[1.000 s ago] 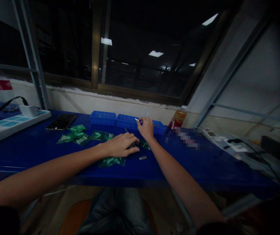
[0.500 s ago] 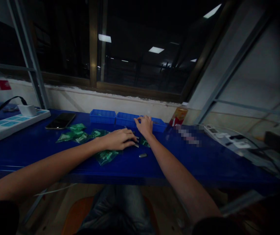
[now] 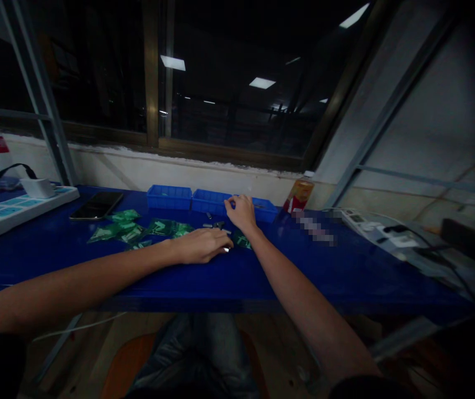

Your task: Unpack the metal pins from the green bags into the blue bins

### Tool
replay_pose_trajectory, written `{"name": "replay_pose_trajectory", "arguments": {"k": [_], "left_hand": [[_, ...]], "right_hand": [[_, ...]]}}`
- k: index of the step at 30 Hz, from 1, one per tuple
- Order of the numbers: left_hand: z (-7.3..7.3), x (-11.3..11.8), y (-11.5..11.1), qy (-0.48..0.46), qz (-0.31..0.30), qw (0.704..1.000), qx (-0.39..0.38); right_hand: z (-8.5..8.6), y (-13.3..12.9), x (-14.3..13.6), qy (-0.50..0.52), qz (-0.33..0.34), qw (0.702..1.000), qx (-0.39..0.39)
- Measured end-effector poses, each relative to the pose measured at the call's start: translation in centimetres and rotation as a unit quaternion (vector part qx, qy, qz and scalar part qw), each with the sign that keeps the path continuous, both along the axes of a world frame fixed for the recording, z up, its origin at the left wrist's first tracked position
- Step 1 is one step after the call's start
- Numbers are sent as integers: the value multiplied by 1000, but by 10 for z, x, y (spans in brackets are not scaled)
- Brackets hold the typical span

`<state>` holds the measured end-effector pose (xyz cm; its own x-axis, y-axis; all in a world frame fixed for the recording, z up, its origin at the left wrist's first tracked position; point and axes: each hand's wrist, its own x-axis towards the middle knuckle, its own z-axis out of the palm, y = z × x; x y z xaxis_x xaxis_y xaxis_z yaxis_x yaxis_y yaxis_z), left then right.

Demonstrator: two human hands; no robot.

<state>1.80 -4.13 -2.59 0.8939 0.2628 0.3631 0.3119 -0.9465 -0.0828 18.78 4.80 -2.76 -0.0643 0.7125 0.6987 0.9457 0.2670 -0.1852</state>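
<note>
My left hand (image 3: 204, 246) rests low over the blue table, fingers closed, with a small shiny metal piece (image 3: 226, 250) showing at the fingertips. My right hand (image 3: 241, 213) hovers at the front of the middle blue bin (image 3: 208, 200), thumb and fingertips curled together in a pinch. Whatever is in that pinch, if anything, is too small to make out. Between the hands lie several small metal pieces (image 3: 219, 225). Green plastic bags (image 3: 123, 227) with pale contents are left of my left hand, and another green bag (image 3: 242, 239) lies under my right wrist.
Beside the middle bin stand a left blue bin (image 3: 169, 197) and a right blue bin (image 3: 266, 210). A phone (image 3: 97, 205) and a power strip (image 3: 25, 208) lie at left. A drink bottle (image 3: 299, 194) stands at right, near cables and another power strip (image 3: 395, 235).
My left hand has come down and closed on the metal piece that lay loose near the front. A green bag is now behind that hand. My right hand stays pinched by the bins.
</note>
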Motion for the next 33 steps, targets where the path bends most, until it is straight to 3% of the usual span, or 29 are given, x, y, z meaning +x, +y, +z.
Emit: {"name": "replay_pose_trajectory", "arguments": {"k": [6,11,15,20,26,33], "left_hand": [[13,-19,37,-99,49,994,15],[17,-42,60,-245,132,957,-81],[10,-54,63,-257,152,946,-127],[2,-54,59,-239,159,947,-145],[4,-50,53,-260,172,940,-137],[7,-51,53,-275,151,946,-83]], "right_hand": [[10,-13,-16,29,109,994,-8],[16,-31,-33,34,198,979,-26],[15,-40,-44,-7,266,964,-31],[12,-43,-49,-31,273,961,-36],[13,-45,-49,-37,283,957,-44],[15,-42,-48,5,235,971,-45]]}}
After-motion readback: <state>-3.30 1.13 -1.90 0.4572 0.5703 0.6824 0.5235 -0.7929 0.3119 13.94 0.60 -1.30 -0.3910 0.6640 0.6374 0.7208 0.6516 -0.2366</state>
